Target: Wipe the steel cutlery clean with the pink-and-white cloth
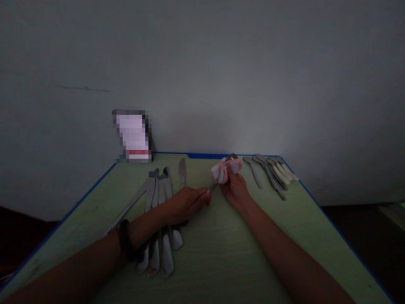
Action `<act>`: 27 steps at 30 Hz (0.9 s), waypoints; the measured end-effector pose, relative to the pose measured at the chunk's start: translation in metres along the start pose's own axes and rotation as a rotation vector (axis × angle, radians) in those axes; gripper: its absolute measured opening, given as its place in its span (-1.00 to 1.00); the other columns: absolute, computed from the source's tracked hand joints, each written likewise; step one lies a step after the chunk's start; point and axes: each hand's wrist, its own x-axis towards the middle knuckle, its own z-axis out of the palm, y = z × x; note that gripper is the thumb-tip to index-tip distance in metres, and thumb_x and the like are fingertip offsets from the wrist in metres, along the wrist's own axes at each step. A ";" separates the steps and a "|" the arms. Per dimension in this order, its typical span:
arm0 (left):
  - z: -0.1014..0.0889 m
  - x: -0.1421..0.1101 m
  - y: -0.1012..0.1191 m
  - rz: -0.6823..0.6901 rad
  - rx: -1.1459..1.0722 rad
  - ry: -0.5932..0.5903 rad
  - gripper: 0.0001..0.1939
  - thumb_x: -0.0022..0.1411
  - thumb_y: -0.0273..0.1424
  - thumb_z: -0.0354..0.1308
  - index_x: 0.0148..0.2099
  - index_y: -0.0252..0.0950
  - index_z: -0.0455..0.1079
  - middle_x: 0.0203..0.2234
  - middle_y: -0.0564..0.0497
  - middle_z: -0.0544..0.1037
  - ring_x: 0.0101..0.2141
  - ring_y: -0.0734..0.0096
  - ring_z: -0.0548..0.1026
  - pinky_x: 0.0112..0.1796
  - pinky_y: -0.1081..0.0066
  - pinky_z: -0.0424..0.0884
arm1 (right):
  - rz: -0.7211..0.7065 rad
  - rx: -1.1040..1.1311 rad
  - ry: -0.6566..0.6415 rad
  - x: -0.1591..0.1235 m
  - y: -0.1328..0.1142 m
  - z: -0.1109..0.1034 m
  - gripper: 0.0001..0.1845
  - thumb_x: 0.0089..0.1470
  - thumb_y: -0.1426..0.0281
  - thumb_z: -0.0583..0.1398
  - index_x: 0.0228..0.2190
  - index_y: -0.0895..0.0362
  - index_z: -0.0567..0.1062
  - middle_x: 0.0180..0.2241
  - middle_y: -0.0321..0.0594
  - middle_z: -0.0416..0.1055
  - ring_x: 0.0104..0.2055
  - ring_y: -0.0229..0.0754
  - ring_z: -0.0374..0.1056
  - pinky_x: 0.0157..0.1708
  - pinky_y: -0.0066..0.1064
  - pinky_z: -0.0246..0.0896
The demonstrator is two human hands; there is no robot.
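My left hand [193, 202] is closed on the handle end of a metal spoon [213, 187] above the middle of the table. At the spoon's other end, my right hand [236, 188] grips a bunched pink-and-white cloth [223, 171], which wraps around part of the spoon. The rounded metal bowl shows just past the cloth's top. Beneath my left forearm lie several long metal utensils [160, 194] with hooked upper ends and broad, flat lower ends; my arm hides their middles. Just beyond my left hand is a table knife [182, 171].
Several metal spoons [268, 173] lie at the table's back right, beside some white-handled cutlery [281, 172]. A blurred-out phone-like device [134, 135] leans against the wall [202, 76] at back left. The light green table [221, 253] has a blue edge.
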 end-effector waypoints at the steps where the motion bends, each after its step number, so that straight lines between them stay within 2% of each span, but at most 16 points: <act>1: 0.001 0.001 -0.001 -0.006 0.015 0.018 -0.65 0.33 -0.29 -0.25 -0.37 -0.29 0.28 -0.62 0.11 0.32 -0.58 0.50 0.30 -0.49 0.52 0.18 | 0.013 -0.023 -0.035 -0.001 0.000 -0.001 -0.75 -0.20 0.29 0.32 -0.46 0.17 0.45 -0.46 -0.31 0.44 -0.43 -0.36 0.32 -0.37 -0.52 0.26; 6: 0.006 0.005 -0.010 -0.046 0.084 0.138 -0.66 0.29 -0.27 -0.14 -0.39 -0.30 0.37 -0.63 0.10 0.38 -0.58 0.51 0.35 -0.51 0.54 0.15 | 0.064 -0.137 -0.189 -0.005 0.005 -0.003 -0.72 -0.23 0.24 0.33 -0.49 0.18 0.46 -0.51 -0.32 0.42 -0.47 -0.35 0.30 -0.38 -0.48 0.22; 12: 0.008 0.007 -0.015 -0.133 0.128 0.264 -0.68 0.24 -0.24 -0.05 -0.35 -0.30 0.44 -0.67 0.10 0.40 -0.62 0.52 0.35 -0.54 0.54 0.12 | 0.051 -0.142 -0.221 -0.002 0.005 -0.003 -0.73 -0.23 0.26 0.33 -0.44 0.15 0.47 -0.42 -0.28 0.43 -0.37 -0.31 0.32 -0.28 -0.42 0.23; 19: 0.009 0.010 -0.012 -0.201 0.067 0.325 -0.65 0.20 -0.17 0.00 -0.45 -0.33 0.37 -0.69 0.12 0.36 -0.64 0.55 0.29 -0.57 0.54 0.08 | -0.015 -0.198 -0.239 0.002 0.010 -0.005 -0.75 -0.18 0.23 0.30 -0.44 0.12 0.47 -0.44 -0.29 0.41 -0.38 -0.28 0.29 -0.30 -0.42 0.21; 23: 0.005 0.008 -0.010 -0.172 -0.073 0.317 -0.67 0.19 -0.18 -0.01 -0.46 -0.32 0.32 -0.70 0.16 0.24 -0.63 0.56 0.20 -0.58 0.55 0.06 | -0.064 -0.388 -0.263 0.000 0.011 -0.008 -0.73 -0.14 0.19 0.26 -0.48 0.15 0.45 -0.51 -0.31 0.36 -0.47 -0.31 0.24 -0.38 -0.43 0.16; 27: 0.002 0.008 -0.011 -0.255 -0.464 0.416 -0.67 0.21 -0.17 -0.06 -0.50 -0.27 0.12 -0.70 0.20 0.12 -0.67 0.57 0.12 -0.64 0.57 0.06 | -0.060 -0.654 -0.338 -0.007 0.003 -0.004 -0.72 -0.10 0.18 0.21 -0.54 0.17 0.40 -0.59 -0.36 0.26 -0.54 -0.36 0.13 -0.50 -0.47 0.05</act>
